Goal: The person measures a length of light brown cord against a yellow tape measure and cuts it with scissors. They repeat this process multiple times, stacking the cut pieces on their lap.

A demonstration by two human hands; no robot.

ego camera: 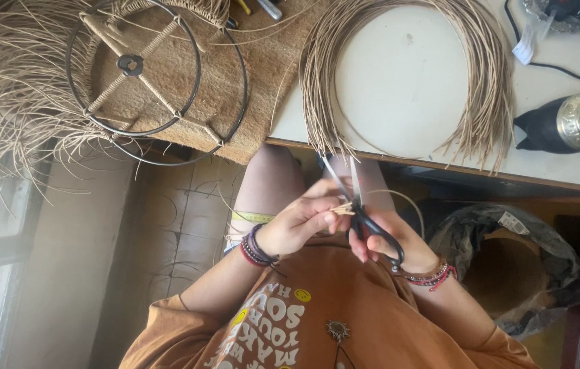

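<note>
My left hand (pixel 298 222) pinches the ends of a few thin tan reed strands (pixel 342 208) in front of my chest. Gripped in my right hand (pixel 384 240) is a pair of black-handled scissors (pixel 357 195). Its blades are parted and point up toward the table edge, with the strand ends lying at their base. A single reed loops away to the right of the scissors. Both wrists wear beaded bracelets. A large coil of the same reed (pixel 488 82) lies on the white table (pixel 406 75) just above my hands.
A round metal wire frame (pixel 141 68) with reed-wrapped spokes rests on a brown woven mat (pixel 262 82), loose reed (pixel 3 82) spilling left. A black-and-silver corded tool (pixel 570 123) lies at the right. A bag-lined bin (pixel 508 263) stands under the table. A yellow tape measure (pixel 252 216) crosses my thigh.
</note>
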